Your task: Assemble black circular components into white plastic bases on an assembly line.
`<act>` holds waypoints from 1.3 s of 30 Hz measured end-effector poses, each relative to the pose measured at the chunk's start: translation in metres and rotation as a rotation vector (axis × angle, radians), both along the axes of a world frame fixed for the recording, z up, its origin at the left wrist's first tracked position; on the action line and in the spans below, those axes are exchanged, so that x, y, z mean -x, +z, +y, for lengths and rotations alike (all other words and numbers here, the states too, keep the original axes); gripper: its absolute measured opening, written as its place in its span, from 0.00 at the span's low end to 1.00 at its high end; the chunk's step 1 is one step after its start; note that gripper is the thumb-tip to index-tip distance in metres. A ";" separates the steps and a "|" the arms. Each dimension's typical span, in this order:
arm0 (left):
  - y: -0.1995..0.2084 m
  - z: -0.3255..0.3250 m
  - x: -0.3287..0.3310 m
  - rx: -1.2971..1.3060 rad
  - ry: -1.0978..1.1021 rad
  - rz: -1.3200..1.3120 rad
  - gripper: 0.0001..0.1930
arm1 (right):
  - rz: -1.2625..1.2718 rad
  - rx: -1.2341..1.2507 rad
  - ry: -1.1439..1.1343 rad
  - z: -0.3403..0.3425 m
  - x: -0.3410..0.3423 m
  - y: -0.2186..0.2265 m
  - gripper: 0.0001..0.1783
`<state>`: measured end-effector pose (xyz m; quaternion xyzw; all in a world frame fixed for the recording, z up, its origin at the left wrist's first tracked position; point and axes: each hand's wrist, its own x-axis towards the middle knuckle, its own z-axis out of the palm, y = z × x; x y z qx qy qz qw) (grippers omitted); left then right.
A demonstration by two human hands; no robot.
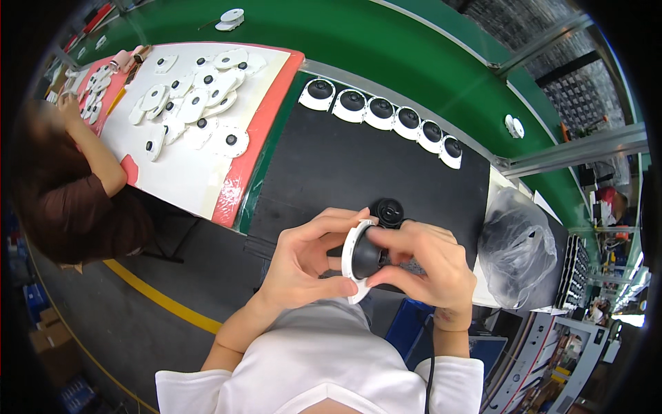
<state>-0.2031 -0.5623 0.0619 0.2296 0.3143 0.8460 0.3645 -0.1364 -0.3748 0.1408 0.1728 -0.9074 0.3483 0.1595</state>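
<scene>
- The left hand [302, 261] is clamped on the rim of a white housing [350, 261], its thumb low and its fingers along the top.
- The right hand [436, 263] closes thumb and fingers on the black dome [365, 259] seated in that housing (its fingertips are partly hidden).
- The held piece, housing and dome together, is tilted on edge in front of the person's chest, by the near side of the black desk [324, 172].
- Just beyond the hands, a round black part [390, 212] rests on the desk.
- Six white-and-black units [381, 110] stand in a row along the far edge.
- To the right lies a clear plastic bag [514, 248].
- At the left, white pieces [195, 105] are scattered near a co-worker's arm [100, 160].
</scene>
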 end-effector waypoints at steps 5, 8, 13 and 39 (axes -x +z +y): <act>-0.004 0.000 -0.001 -0.022 -0.010 -0.056 0.37 | -0.045 -0.109 -0.054 0.008 0.004 -0.002 0.17; -0.006 0.004 -0.001 -0.010 0.013 -0.018 0.36 | 0.005 -0.062 -0.082 0.000 0.002 -0.001 0.19; -0.009 0.005 0.000 0.021 0.040 0.011 0.36 | -0.115 -0.114 -0.078 0.014 -0.001 -0.003 0.21; -0.086 -0.064 0.129 1.409 0.816 1.290 0.24 | -0.432 -0.432 -0.877 0.230 -0.004 -0.104 0.46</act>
